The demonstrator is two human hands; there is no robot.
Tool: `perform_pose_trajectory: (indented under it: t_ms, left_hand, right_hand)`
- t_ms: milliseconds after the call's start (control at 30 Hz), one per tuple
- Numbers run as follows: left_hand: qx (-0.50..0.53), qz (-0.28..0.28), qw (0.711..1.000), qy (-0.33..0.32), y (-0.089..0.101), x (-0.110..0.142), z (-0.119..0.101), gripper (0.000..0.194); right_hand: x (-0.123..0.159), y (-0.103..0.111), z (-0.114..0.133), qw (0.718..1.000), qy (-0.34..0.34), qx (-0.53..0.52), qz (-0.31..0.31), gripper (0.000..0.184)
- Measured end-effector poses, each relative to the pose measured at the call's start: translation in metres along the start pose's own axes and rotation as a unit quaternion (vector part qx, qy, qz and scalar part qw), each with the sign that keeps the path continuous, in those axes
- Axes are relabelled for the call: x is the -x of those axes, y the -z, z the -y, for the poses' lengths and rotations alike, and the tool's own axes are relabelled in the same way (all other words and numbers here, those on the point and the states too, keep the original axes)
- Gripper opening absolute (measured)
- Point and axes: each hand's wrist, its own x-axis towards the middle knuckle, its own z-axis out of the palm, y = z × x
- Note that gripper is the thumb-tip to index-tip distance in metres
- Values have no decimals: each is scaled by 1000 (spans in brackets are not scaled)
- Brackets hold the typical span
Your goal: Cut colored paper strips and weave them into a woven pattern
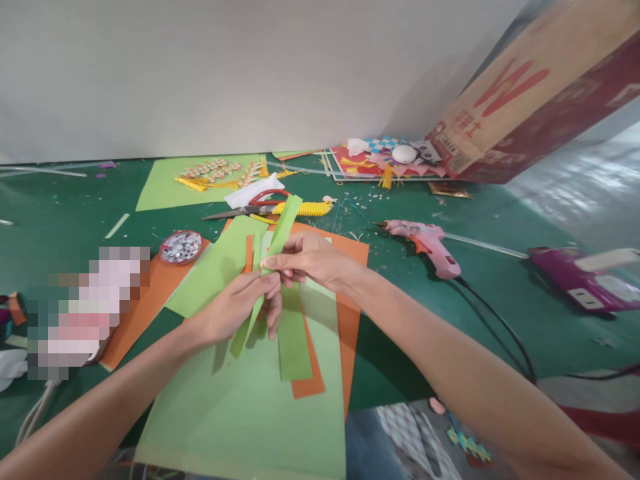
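Note:
My left hand and my right hand meet above a large light-green sheet. Both have their fingers pinched on light-green paper strips, which cross between the fingertips. One strip end slants down past my left fingers. A wider green strip and an orange strip hang or lie below my right hand; I cannot tell whether they are held. The exact crossing point is partly hidden by my fingers. Just beyond my hands lie scissors with a red handle and a yellow-handled tool.
To the right lie a pink glue gun with its cord and a purple device. A round box of small silvery pieces sits on the left, near a blurred-out object. A printed carton leans at the back right.

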Motion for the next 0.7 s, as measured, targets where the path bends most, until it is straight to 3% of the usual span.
perform_pose_trajectory:
  t_ms: [400,700]
  left_hand:
    - [20,11,1000,-7,-1,0,1,45]
    - [45,23,999,3,-1,5,2,43]
  right_hand:
    - [0,4,2,1000,1,7,13,28]
    - [4,8,18,998,13,-2,-58,41]
